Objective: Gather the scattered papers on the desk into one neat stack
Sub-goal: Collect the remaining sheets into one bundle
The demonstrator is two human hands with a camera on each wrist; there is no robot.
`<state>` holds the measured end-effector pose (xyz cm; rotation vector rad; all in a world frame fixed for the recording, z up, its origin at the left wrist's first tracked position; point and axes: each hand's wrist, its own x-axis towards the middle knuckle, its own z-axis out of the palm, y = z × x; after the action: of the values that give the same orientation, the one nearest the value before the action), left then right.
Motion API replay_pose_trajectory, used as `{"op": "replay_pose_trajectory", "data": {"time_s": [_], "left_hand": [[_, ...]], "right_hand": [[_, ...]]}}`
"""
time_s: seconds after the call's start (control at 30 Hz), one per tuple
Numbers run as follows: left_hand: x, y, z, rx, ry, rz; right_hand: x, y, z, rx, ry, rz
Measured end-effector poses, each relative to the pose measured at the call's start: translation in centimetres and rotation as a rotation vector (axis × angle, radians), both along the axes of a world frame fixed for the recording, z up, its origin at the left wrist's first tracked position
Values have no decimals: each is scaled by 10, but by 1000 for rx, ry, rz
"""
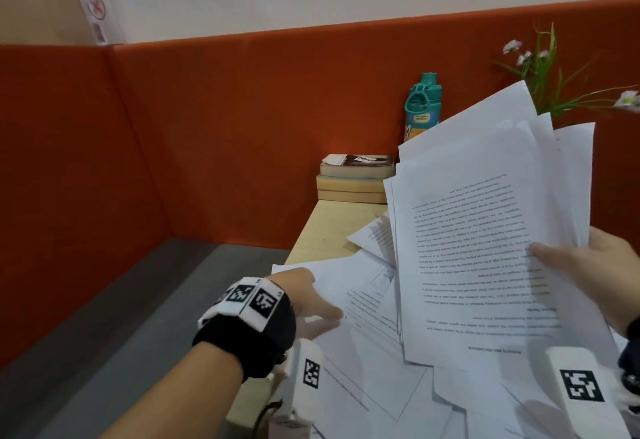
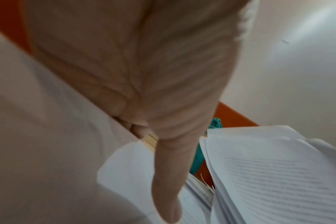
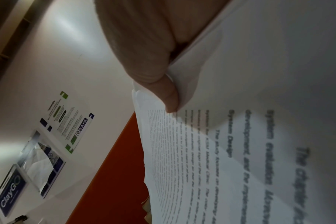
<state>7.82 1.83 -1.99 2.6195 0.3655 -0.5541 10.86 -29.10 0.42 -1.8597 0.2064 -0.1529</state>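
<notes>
My right hand grips a thick, uneven bundle of printed papers and holds it upright above the desk. Its thumb presses on the front page and its fingers are hidden behind the bundle. More loose papers lie overlapping on the wooden desk below. At the pile's left edge, my left hand pinches a loose sheet. The thumb lies on top and the fingers are mostly hidden under it.
Stacked books and a teal bottle stand at the back of the desk against the orange partition. A flowering plant is at the back right. The desk's left edge drops to a grey surface.
</notes>
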Motion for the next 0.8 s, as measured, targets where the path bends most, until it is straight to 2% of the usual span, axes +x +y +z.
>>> {"op": "replay_pose_trajectory", "data": {"time_s": [0.17,0.33,0.4,0.53,0.6,0.67,0.73,0.8], "left_hand": [[14,-14,-4,48,-39,7],[39,2,23,-64,-322,220],[42,9,27,-103,-377,268],[37,16,15,-223,-179,295],[34,14,8,-271,-154,316],[31,10,3,-225,-141,283],[30,6,8,-215,-227,277],[33,7,19,-332,-404,309]], "right_hand": [[1,-1,1,-14,5,-9],[0,-9,6,-19,-25,-54],[0,-12,5,-29,-22,-81],[-1,-13,3,-65,-17,-91],[0,-12,2,-67,-26,-83],[0,-10,2,-71,-36,-72],[2,-10,1,-76,-38,-67],[5,-12,-1,-72,-34,-88]]}}
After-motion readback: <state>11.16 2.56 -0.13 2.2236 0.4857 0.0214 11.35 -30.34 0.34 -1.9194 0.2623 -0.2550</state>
